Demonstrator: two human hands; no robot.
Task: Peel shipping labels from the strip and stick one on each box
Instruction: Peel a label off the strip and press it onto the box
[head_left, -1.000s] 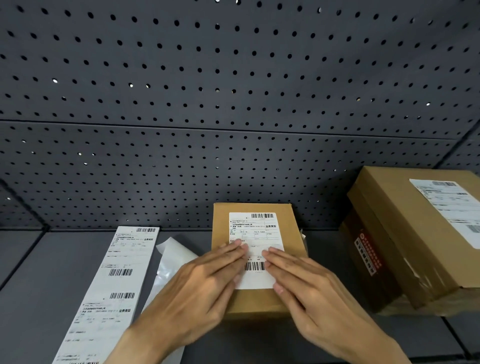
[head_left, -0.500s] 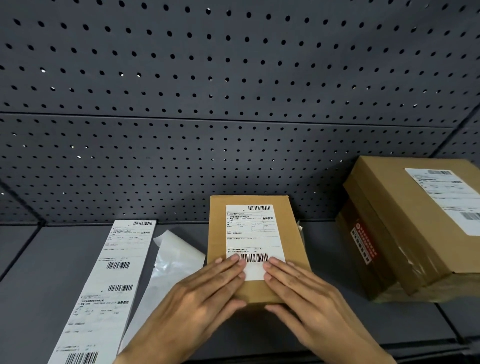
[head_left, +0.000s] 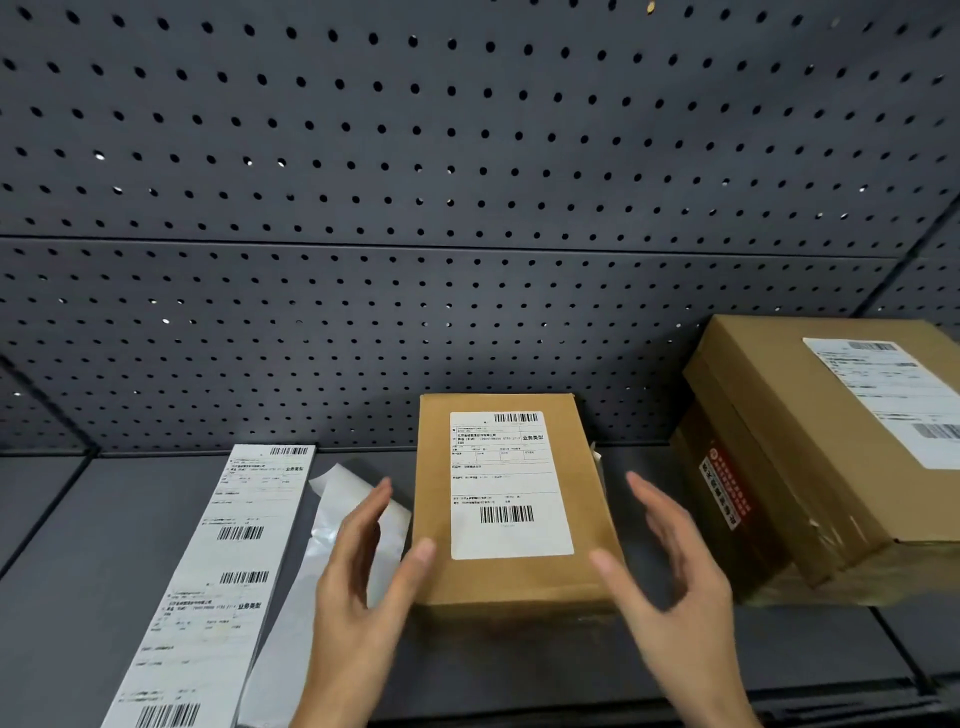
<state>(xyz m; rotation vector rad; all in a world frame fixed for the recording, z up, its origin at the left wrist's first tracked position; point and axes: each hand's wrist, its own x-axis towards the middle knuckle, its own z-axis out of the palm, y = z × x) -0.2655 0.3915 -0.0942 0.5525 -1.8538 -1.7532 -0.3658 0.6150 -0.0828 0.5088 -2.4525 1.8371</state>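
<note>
A small brown box lies flat on the dark shelf, with a white shipping label stuck on its top face. My left hand is open at the box's left side, thumb near its front left edge. My right hand is open at the box's right side, fingers spread, a little apart from it. A long strip of labels lies to the left. Beside the strip lies shiny peeled backing paper, partly hidden by my left hand.
A larger brown box with its own label and a red sticker sits at the right, tilted. The grey pegboard wall rises close behind everything. The shelf's front edge runs along the bottom.
Both hands slid down the label on the small box, then lifted off it and moved apart to the box's left and right sides. The label is now fully uncovered.
</note>
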